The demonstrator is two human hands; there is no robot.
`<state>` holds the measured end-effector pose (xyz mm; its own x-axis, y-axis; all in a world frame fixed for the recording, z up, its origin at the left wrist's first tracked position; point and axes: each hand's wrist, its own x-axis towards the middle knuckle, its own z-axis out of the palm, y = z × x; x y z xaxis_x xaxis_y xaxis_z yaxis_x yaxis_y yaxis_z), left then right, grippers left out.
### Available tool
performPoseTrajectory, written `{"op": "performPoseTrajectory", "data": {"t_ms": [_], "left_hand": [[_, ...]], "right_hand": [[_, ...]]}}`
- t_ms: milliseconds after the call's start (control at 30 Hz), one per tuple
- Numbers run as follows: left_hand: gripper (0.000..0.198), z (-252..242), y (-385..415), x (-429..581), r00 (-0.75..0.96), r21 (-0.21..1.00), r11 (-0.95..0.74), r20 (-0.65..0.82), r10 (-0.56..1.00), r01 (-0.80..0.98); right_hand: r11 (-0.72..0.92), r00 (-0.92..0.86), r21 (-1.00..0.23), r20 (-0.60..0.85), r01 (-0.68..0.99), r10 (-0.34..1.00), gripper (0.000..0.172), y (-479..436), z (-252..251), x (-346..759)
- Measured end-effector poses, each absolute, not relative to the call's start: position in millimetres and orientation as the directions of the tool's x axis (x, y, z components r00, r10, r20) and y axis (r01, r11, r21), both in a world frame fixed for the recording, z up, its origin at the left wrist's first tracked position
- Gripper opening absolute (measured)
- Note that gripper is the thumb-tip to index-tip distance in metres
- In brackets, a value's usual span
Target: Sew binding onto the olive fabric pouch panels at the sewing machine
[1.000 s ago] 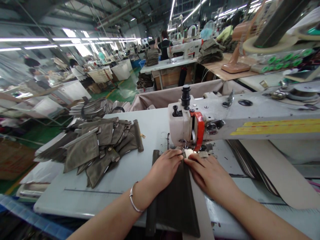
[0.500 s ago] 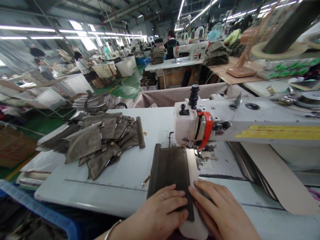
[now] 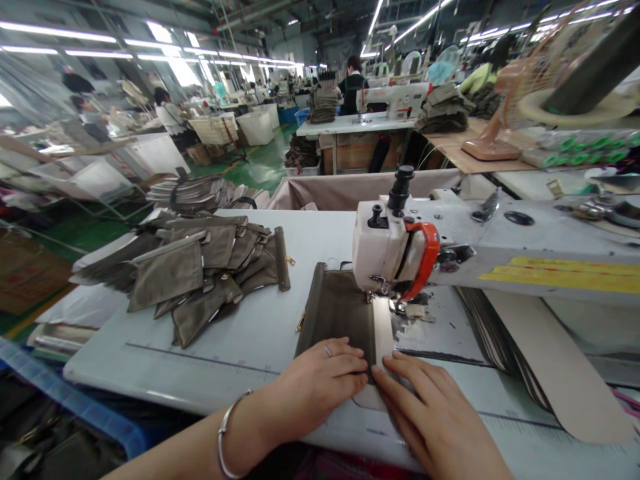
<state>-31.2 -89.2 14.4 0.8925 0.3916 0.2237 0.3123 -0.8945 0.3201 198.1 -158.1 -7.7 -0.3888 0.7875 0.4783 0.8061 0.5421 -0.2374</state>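
Note:
A dark olive fabric panel [image 3: 343, 310] lies under the needle end of a white sewing machine [image 3: 377, 243], its right edge over a pale, round-ended strip [image 3: 383, 330]. My left hand [image 3: 317, 377] lies on the near part of the panel, fingers stretched out and pressing down. Beside it, my right hand [image 3: 433, 407] rests flat with fingers extended along the seam and the pale strip. A gold zipper pull [image 3: 301, 320] sticks out at the panel's left edge. The stitching point is partly hidden by the machine head.
A heap of olive zippered pouches [image 3: 200, 267] lies on the left of the table [image 3: 240, 393]. Under the machine arm lean pale round-ended pieces [image 3: 555, 363]. A blue crate [image 3: 85, 407] stands at lower left. Other people work at machines farther back.
The olive panel and pale strip have moved away from me, farther under the machine head. Both hands have moved forward with them. The view has shifted slightly.

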Motion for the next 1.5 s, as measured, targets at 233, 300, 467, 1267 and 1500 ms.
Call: {"op": "performPoseTrajectory", "data": {"t_ms": [233,300,467,1267,1500], "left_hand": [[0.026,10,-70,-26,0.890,0.295,-0.906,0.251,0.380,0.303],[0.026,12,-63,-24,0.895,0.283,-0.910,0.241,0.374,0.304],[0.025,13,-47,-19,0.898,0.233,-0.912,0.209,0.387,0.339],[0.018,1,5,8,0.788,0.220,-0.845,0.305,0.534,0.487],[0.021,1,5,9,0.776,0.242,-0.832,0.302,0.554,0.500]], "right_hand": [[0.540,-0.413,-0.234,0.428,0.809,0.804,0.034,-154,-15,201],[0.538,-0.421,-0.238,0.405,0.809,0.812,0.034,-152,-16,202],[0.510,-0.421,-0.225,0.348,0.830,0.838,0.036,-142,-13,202],[0.430,-0.378,-0.115,0.316,0.895,0.870,0.040,-92,-10,200],[0.418,-0.352,-0.165,0.320,0.893,0.880,0.042,-91,-11,199]]}}
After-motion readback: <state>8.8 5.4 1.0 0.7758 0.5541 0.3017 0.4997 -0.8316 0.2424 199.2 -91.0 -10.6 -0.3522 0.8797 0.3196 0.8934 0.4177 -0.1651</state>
